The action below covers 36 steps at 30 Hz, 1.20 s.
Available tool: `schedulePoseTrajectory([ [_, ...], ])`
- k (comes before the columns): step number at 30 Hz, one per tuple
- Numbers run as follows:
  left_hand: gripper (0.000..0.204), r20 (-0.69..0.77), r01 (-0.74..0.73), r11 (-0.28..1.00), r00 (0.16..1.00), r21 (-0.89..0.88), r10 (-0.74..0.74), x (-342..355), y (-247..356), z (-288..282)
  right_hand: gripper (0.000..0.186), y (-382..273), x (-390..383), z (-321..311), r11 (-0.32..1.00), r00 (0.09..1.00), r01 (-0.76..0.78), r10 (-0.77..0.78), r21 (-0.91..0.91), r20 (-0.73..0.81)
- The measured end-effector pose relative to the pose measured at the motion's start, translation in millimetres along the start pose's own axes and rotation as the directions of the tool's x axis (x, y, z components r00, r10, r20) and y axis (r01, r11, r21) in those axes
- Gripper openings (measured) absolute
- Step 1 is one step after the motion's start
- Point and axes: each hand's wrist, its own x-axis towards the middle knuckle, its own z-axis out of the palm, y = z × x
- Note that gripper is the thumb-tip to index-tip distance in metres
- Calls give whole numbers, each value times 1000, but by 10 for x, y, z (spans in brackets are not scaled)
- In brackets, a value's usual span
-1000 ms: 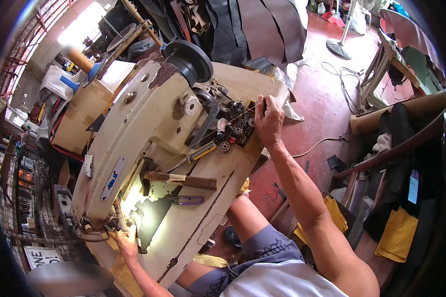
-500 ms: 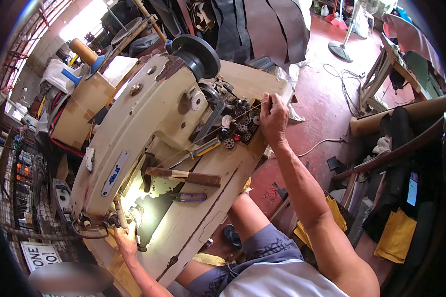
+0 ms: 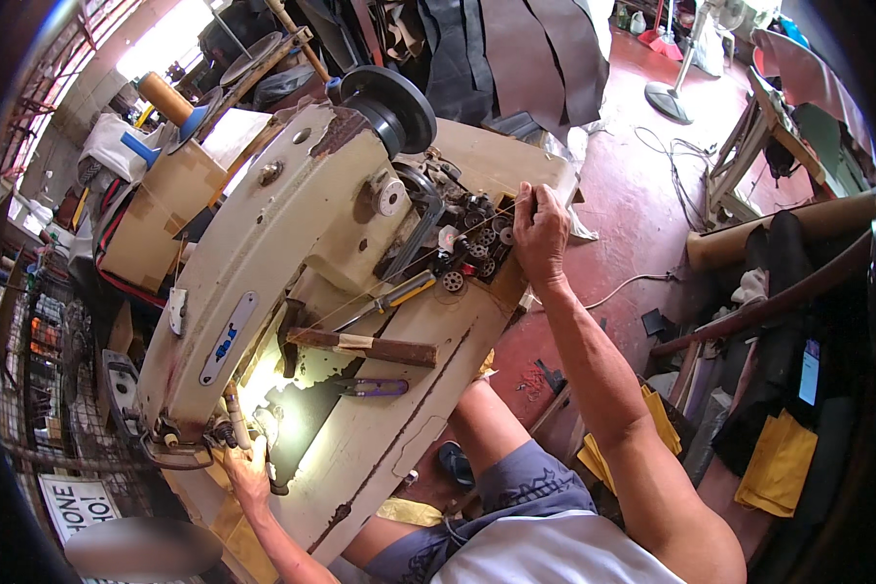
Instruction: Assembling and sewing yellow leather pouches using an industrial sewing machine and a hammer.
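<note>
A cream sewing machine [image 3: 253, 224] with worn paint fills the left and middle. My left hand [image 3: 247, 471] is closed at its needle end, fingertips by the needle bar [image 3: 235, 416]; whatever they pinch is too small to make out. Out at the table's right edge, my right hand [image 3: 542, 232] pinches a thin thread [image 3: 360, 301], which stretches from there back along the machine toward the needle end. Just left of that hand sits a tray of metal bobbins [image 3: 476, 251] and small parts. A lamp glow lights the area beside the needle.
On the machine table [image 3: 370, 457] lie a hammer [image 3: 389, 349], a yellow-and-grey screwdriver [image 3: 405, 292] and a purple-handled tool [image 3: 375, 387]. A black handwheel [image 3: 399, 109] tops the machine's far end. Behind stands a thread cone [image 3: 165, 98]. Dark leather sheets [image 3: 526, 58] hang at the back.
</note>
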Motion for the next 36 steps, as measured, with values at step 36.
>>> schedulePoseTrajectory([
  [36, 28, 9, -19, 1000, 1000, 8, 19, 37, -132, -26, 27, -21, 7, 7, 1000, 1000, 16, -16, -27, -11],
])
